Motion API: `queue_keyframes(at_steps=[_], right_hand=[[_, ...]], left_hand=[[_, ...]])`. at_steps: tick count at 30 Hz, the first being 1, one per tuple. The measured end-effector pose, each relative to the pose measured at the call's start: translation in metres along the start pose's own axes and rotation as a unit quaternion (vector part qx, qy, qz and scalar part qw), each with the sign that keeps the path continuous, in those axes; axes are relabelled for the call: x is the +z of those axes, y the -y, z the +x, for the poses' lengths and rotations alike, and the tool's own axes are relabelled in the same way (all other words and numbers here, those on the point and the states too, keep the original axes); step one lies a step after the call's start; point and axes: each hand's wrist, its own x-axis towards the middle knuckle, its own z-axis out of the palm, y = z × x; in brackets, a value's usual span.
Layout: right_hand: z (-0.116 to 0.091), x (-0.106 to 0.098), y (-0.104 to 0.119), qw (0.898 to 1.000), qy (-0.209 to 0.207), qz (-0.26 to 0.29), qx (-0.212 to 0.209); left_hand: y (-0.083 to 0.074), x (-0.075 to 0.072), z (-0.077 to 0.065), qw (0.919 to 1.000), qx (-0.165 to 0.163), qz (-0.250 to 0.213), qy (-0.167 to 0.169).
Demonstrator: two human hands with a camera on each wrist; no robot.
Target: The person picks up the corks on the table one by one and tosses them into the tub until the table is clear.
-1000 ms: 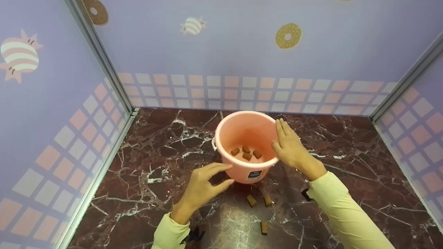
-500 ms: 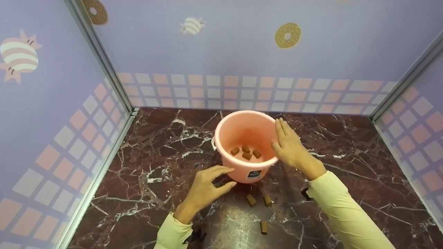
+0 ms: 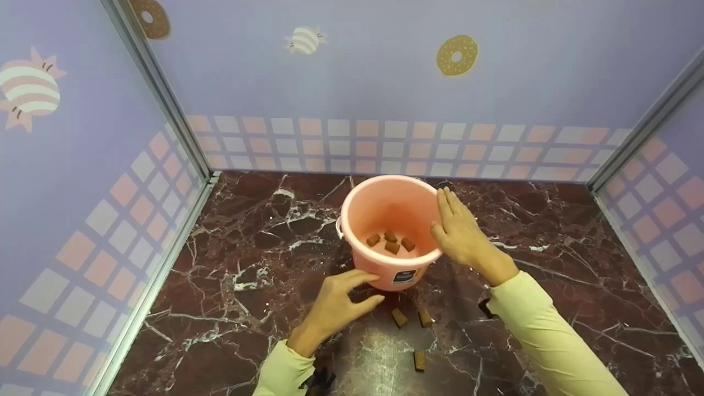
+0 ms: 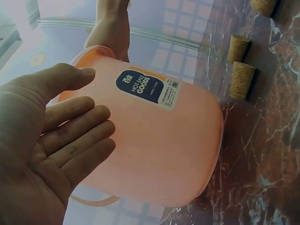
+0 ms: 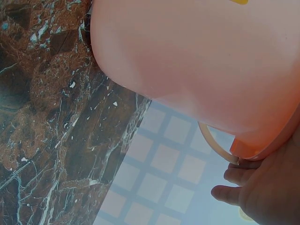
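Note:
A pink plastic bucket point(image 3: 391, 206) stands upright in the head view, with several brown cork stoppers point(image 3: 392, 248) on its bottom. My right hand point(image 3: 461, 234) holds the bucket's right rim, thumb over the edge and fingers extended along the outside; the right wrist view shows those fingers point(image 5: 229, 193) near the handle point(image 5: 215, 145). My left hand point(image 3: 341, 300) is low by the bucket's front left, thumb and fingers spread apart. In the left wrist view its palm point(image 4: 42, 183) is bare, with loosely bent fingers beside the bucket wall. Cork stoppers point(image 3: 399, 318) lie in front of the bucket.
Another stopper point(image 3: 419, 361) lies nearer the front of the dark marbled tabletop point(image 3: 264, 253). A lilac back wall point(image 3: 374, 77) and side panels enclose the surface. The bucket's front carries a dark label point(image 4: 147, 87).
My left hand has shifted right and toward the front, down along the bucket's outside. The right hand, bucket and stoppers stay in place.

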Motion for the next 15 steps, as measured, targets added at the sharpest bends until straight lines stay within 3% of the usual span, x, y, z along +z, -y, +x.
queue_keyframes(at_steps=[15], right_hand=[[0.002,0.000,0.000,1.000,0.008,0.000,0.002]], left_hand=[[0.002,0.012,-0.001,0.9997,-0.014,-0.007,0.019]])
